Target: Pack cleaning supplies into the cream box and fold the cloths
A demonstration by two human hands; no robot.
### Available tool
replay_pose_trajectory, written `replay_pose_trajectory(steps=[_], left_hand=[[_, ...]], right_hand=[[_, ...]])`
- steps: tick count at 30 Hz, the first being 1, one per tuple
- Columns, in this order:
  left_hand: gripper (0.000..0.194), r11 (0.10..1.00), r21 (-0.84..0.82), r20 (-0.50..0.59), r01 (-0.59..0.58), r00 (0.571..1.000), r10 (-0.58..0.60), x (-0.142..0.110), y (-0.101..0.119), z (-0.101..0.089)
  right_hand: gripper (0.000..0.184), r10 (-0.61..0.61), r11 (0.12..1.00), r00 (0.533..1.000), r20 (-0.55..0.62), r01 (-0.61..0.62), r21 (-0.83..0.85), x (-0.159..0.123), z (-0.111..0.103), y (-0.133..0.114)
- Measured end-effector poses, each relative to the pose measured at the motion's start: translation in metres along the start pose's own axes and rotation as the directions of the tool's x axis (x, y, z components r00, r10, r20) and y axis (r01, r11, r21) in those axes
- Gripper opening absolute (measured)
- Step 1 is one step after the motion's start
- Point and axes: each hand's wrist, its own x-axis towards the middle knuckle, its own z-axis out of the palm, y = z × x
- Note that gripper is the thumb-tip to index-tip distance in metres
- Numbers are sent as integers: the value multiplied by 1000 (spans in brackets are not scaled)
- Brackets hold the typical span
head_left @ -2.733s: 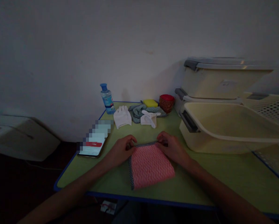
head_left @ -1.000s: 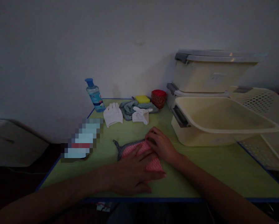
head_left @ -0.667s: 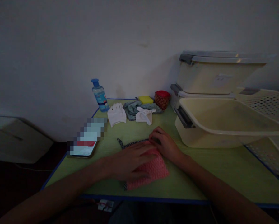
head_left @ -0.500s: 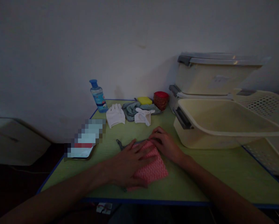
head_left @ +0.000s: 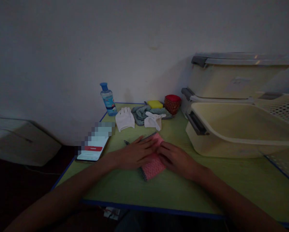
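Observation:
On the table in front of me lies a folded pink cloth (head_left: 154, 167) with a ribbed texture and a dark checked edging. My left hand (head_left: 137, 153) is spread flat over its upper left part, fingers stretched to the right. At the cloth's right edge, my right hand (head_left: 177, 159) has its fingers bent together and gripping the fabric; the thumb is mostly hidden. A small dark tip of a strap (head_left: 126, 142) pokes out beyond my left fingers.
Behind the cloth are two white gloves (head_left: 125, 119), a grey-green knitted cloth (head_left: 141, 114), a yellow sponge (head_left: 155, 104) and a red woven basket (head_left: 172, 104). A blue bottle (head_left: 109, 101) and a phone (head_left: 93, 151) stand left. Cream plastic bins (head_left: 214, 148) fill the right.
The pink cloth has become narrower, its right side folded in, and sits turned and farther from the front edge. My right hand has moved down along its right side. The camera view has shifted left.

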Motion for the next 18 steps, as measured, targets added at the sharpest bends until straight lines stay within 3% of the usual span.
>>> replay_pose_trajectory(steps=[3,8,15,18], left_hand=[[52,998,-40,88,-41,995,44,-7,-12,-10],[38,984,-175,81,20,997,-6,-13,-14,-19],[38,980,-162,-56,-120,992,112,-12,-2,-22],[26,972,-192,-104,-135,988,117,-10,-1,-20]], right_hand=[[14,-39,998,997,65,42,-44,0,-5,3],[19,-5,997,996,94,12,-72,-2,-17,15],[27,142,972,990,-9,-141,-186,-11,-21,36],[24,118,973,990,-81,-132,-190,-10,-17,33]])
